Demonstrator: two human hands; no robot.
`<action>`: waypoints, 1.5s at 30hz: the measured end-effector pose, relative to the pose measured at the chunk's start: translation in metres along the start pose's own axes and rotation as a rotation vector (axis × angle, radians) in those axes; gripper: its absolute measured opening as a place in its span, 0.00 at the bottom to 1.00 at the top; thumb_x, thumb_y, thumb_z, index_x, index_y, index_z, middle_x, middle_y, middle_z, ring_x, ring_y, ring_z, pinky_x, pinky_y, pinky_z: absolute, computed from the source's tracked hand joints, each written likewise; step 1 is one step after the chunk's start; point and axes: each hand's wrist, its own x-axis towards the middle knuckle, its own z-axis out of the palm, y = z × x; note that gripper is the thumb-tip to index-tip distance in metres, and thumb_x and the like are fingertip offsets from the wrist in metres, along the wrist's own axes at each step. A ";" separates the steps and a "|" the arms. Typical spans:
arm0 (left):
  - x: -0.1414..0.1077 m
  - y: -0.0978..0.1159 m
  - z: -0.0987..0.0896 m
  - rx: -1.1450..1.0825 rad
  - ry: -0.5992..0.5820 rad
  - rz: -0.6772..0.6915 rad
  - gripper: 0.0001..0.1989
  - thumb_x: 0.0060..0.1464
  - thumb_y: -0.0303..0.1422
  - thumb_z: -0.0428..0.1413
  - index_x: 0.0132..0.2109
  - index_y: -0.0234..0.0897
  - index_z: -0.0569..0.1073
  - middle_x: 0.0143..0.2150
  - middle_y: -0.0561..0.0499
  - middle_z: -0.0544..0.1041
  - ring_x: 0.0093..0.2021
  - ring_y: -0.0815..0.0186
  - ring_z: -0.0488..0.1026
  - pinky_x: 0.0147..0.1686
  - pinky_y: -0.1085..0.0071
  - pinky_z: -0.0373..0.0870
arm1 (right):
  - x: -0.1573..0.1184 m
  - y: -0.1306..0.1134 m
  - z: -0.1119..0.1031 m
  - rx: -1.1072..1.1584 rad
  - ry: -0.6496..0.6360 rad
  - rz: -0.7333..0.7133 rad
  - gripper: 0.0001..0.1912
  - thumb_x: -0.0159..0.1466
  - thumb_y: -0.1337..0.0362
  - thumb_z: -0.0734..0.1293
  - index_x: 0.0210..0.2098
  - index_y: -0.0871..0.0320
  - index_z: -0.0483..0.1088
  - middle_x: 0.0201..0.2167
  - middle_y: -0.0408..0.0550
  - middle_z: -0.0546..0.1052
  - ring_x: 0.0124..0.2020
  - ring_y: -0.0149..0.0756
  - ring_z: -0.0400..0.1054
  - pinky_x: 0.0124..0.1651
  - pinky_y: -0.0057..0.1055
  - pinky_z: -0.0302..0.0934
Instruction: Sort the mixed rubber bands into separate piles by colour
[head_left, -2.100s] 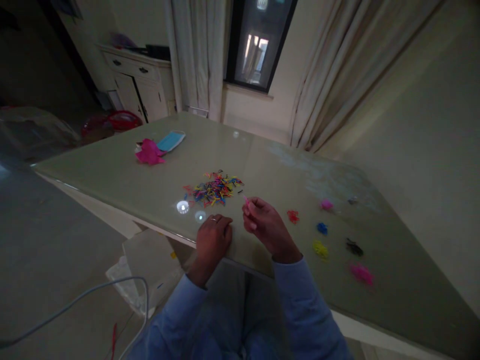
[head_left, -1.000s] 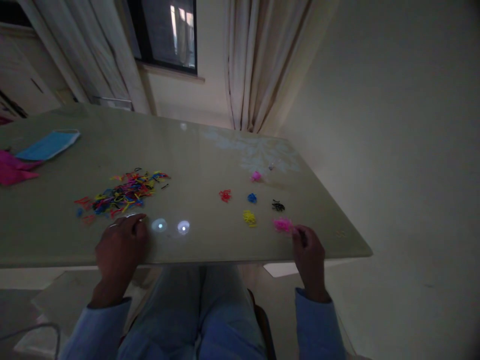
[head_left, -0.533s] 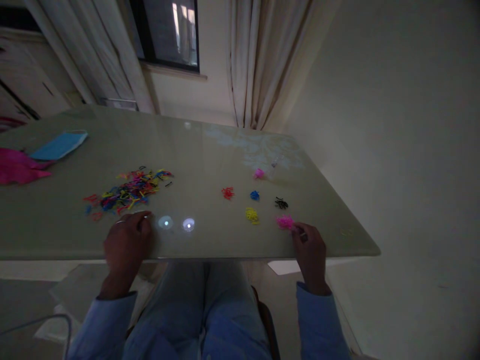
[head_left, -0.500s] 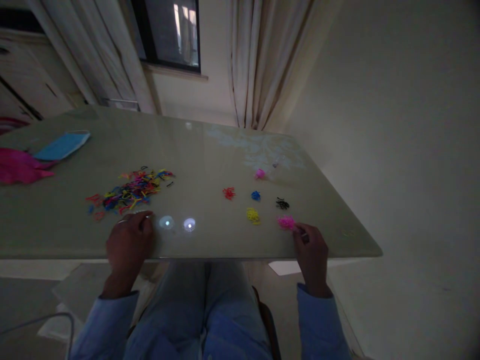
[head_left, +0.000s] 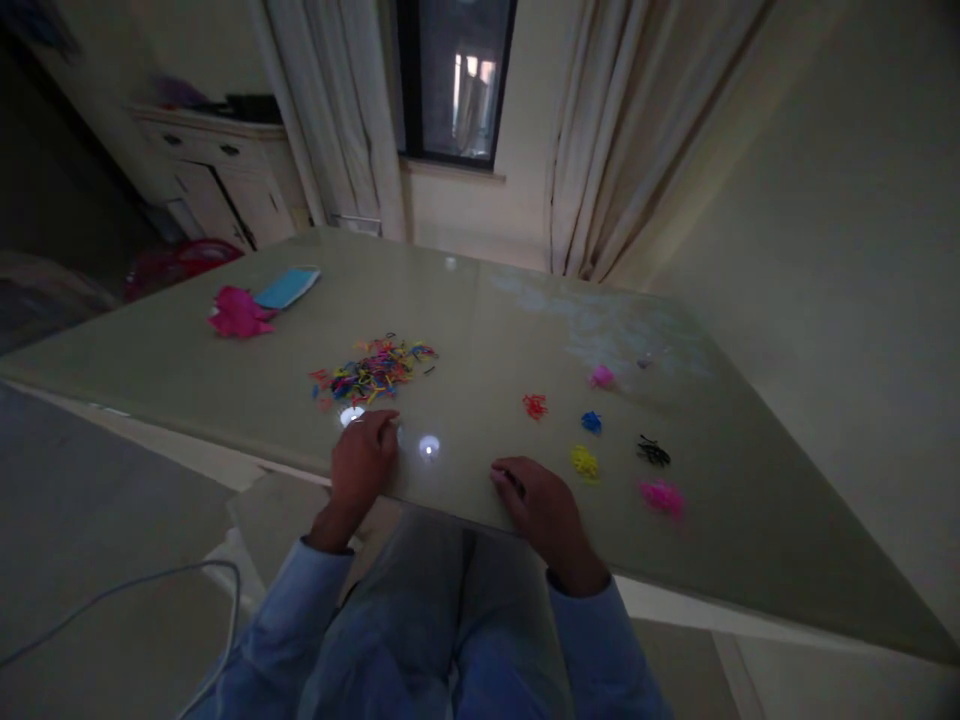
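My left hand (head_left: 365,455) rests at the table's near edge, fingers curled together, just below a mixed heap of small coloured rubber bands (head_left: 375,370). Whatever its fingertips pinch, if anything, is too small to make out. To the right, my right hand (head_left: 541,508) lies low over the table with closed fingers, which hide any contents. Nearest to it is a small yellow pile of bands (head_left: 584,463). Beyond lie a red pile (head_left: 535,406), a blue pile (head_left: 592,422), a black pile (head_left: 653,451) and a pink pile (head_left: 663,497).
A pink crumpled piece (head_left: 602,377) and a small clear scrap (head_left: 644,362) lie behind the sorted piles. At the far left of the glossy table (head_left: 480,320) are a blue face mask (head_left: 289,288) and a bright pink crumpled item (head_left: 240,312). A cable (head_left: 150,578) hangs at lower left.
My right hand has left the pink pile and moved left, closer to my left hand. The view has turned left, while my left hand stays near the mixed heap.
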 end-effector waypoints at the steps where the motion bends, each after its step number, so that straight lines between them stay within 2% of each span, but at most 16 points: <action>1: 0.002 -0.003 -0.001 -0.056 -0.016 -0.017 0.18 0.58 0.33 0.45 0.47 0.35 0.77 0.45 0.44 0.80 0.44 0.58 0.75 0.47 0.63 0.69 | 0.004 0.002 0.002 -0.034 0.003 0.012 0.11 0.67 0.59 0.62 0.40 0.54 0.76 0.38 0.50 0.80 0.37 0.40 0.73 0.41 0.35 0.64; 5: 0.017 -0.019 -0.013 -0.299 -0.108 -0.104 0.19 0.53 0.35 0.49 0.50 0.34 0.74 0.41 0.47 0.80 0.33 0.64 0.76 0.37 0.68 0.73 | 0.010 0.013 0.002 -0.077 0.074 0.027 0.14 0.67 0.58 0.60 0.39 0.56 0.76 0.38 0.51 0.80 0.37 0.41 0.73 0.42 0.36 0.65; 7: 0.029 -0.027 -0.022 -0.343 -0.092 -0.138 0.20 0.52 0.34 0.50 0.50 0.33 0.74 0.42 0.46 0.80 0.30 0.66 0.75 0.34 0.70 0.72 | 0.008 0.017 0.001 -0.039 0.082 0.015 0.15 0.67 0.56 0.60 0.38 0.57 0.76 0.37 0.52 0.80 0.36 0.41 0.74 0.41 0.36 0.66; 11: 0.059 -0.045 -0.045 -0.157 0.046 -0.123 0.18 0.52 0.33 0.51 0.48 0.32 0.77 0.43 0.45 0.80 0.33 0.65 0.75 0.39 0.69 0.72 | 0.006 0.021 -0.001 0.011 0.088 0.009 0.16 0.66 0.53 0.61 0.37 0.56 0.76 0.35 0.52 0.81 0.34 0.41 0.75 0.38 0.35 0.68; 13: 0.074 -0.055 -0.055 -0.038 0.037 -0.078 0.17 0.54 0.34 0.52 0.47 0.32 0.79 0.43 0.43 0.80 0.35 0.63 0.75 0.42 0.68 0.71 | 0.006 0.021 -0.002 0.014 0.093 0.011 0.17 0.66 0.52 0.61 0.36 0.56 0.76 0.34 0.52 0.81 0.33 0.41 0.75 0.37 0.35 0.68; 15: 0.086 -0.063 -0.060 0.060 -0.030 -0.022 0.17 0.55 0.35 0.53 0.46 0.33 0.80 0.43 0.42 0.80 0.37 0.62 0.75 0.42 0.68 0.70 | 0.007 0.021 -0.002 0.017 0.097 0.012 0.17 0.65 0.51 0.61 0.36 0.56 0.76 0.33 0.52 0.81 0.32 0.42 0.75 0.36 0.35 0.69; 20: 0.106 -0.074 -0.057 0.195 -0.212 0.124 0.14 0.56 0.36 0.54 0.42 0.37 0.82 0.41 0.42 0.79 0.39 0.61 0.74 0.42 0.69 0.68 | 0.008 0.021 -0.003 0.013 0.099 0.002 0.17 0.64 0.50 0.62 0.34 0.55 0.77 0.32 0.51 0.81 0.32 0.42 0.76 0.35 0.34 0.70; 26: 0.115 -0.077 -0.049 0.242 -0.295 0.137 0.12 0.53 0.33 0.54 0.38 0.38 0.83 0.35 0.44 0.77 0.37 0.61 0.73 0.40 0.69 0.67 | 0.009 0.021 -0.004 0.015 0.101 -0.002 0.18 0.64 0.50 0.62 0.33 0.54 0.77 0.31 0.51 0.81 0.31 0.42 0.76 0.34 0.34 0.71; 36: 0.115 -0.076 -0.052 0.094 -0.222 0.110 0.12 0.52 0.32 0.55 0.38 0.34 0.82 0.38 0.43 0.77 0.33 0.64 0.72 0.39 0.68 0.69 | 0.009 0.024 -0.005 -0.012 0.109 -0.017 0.18 0.64 0.50 0.62 0.33 0.54 0.77 0.31 0.51 0.81 0.31 0.41 0.77 0.35 0.32 0.72; 45: 0.117 -0.076 -0.054 -0.055 -0.229 0.090 0.12 0.52 0.34 0.56 0.38 0.33 0.80 0.37 0.45 0.78 0.33 0.64 0.72 0.38 0.69 0.69 | 0.007 0.026 -0.003 -0.024 0.105 -0.011 0.18 0.65 0.51 0.62 0.34 0.56 0.78 0.33 0.50 0.81 0.33 0.39 0.77 0.36 0.30 0.72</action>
